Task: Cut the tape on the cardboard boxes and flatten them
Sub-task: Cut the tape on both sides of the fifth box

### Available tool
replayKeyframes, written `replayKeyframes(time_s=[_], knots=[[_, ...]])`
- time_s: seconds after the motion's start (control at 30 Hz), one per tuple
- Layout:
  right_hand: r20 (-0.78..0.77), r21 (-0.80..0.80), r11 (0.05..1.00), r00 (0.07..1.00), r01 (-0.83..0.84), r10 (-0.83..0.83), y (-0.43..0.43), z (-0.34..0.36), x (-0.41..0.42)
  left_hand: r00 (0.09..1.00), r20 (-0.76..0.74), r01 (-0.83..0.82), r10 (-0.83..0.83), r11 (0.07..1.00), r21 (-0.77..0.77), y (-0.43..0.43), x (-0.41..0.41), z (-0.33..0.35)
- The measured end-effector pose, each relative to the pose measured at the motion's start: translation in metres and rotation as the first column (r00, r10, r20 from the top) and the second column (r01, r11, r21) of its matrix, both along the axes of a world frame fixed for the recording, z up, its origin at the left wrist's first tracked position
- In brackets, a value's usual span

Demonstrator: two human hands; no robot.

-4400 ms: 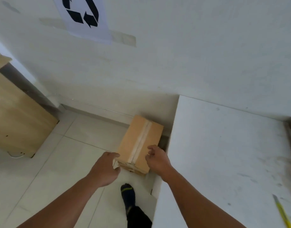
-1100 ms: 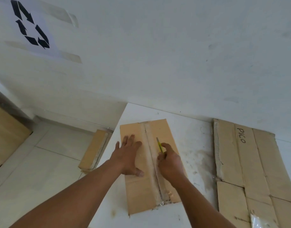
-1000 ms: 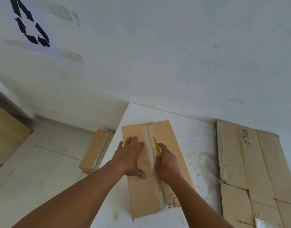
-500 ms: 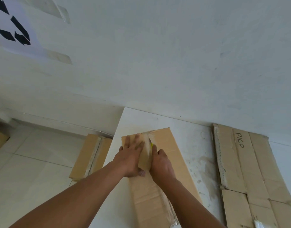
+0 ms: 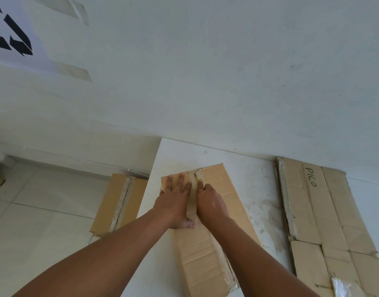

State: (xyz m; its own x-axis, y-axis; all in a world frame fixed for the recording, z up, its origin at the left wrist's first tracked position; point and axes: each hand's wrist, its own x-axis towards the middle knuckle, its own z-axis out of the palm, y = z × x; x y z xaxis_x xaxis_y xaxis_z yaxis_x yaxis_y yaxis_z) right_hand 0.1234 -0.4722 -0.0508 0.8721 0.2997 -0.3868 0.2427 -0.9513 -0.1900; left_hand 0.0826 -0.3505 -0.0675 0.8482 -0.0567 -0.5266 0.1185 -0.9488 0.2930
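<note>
While the cardboard box (image 5: 229,196) is laid on the white table (image 5: 184,153), it's pressed down by the left hand (image 5: 174,202), fingers straight and spread, and a yellow cutter (image 5: 198,180) is gripped in the curled right hand (image 5: 212,203) at the tape seam (image 5: 191,207).

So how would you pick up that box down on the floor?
Probably by the two corners of its near end, reaching down from above: the cardboard box lies flat on the floor, taped seam up, with its right side close against the table, leaving little room there.
</note>
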Motion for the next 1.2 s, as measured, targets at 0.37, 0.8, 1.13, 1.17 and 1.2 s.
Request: replayKeyframes(time_s=[0.37, 0.8, 1.13, 1.17, 1.2], knots=[[-0.001, -0.076, 0.997, 0.999, -0.034, 0.034, 0.002, -0.003, 0.002, 1.000, 0.012, 0.015, -0.015, 1.000, 0.001, 0.002, 0.001, -0.002], [-0.038, -0.134, 0.981, 0.990, -0.140, 0.136, -0.030, 0.013, -0.023, 1.000, 0.001, 0.006, -0.006, 1.000, 0.007, 0.000, 0.001, -0.004], [-0.174, -0.153, 0.960, 0.963, -0.233, 0.206, -0.080, 0.036, -0.078, 0.997, 0.040, -0.061, 0.060, 0.997, 0.036, -0.006, -0.004, -0.007], [-0.175, -0.163, 0.955, 0.960, -0.246, 0.217, -0.085, 0.035, -0.085, 0.996, 0.046, -0.074, 0.072, 0.996, 0.049, -0.008, -0.006, -0.007], [-0.171, -0.166, 0.955, 0.961, -0.247, 0.219, -0.089, 0.033, -0.090, 0.995, 0.055, -0.087, 0.084, 0.994, 0.069, -0.012, -0.008, -0.005]])
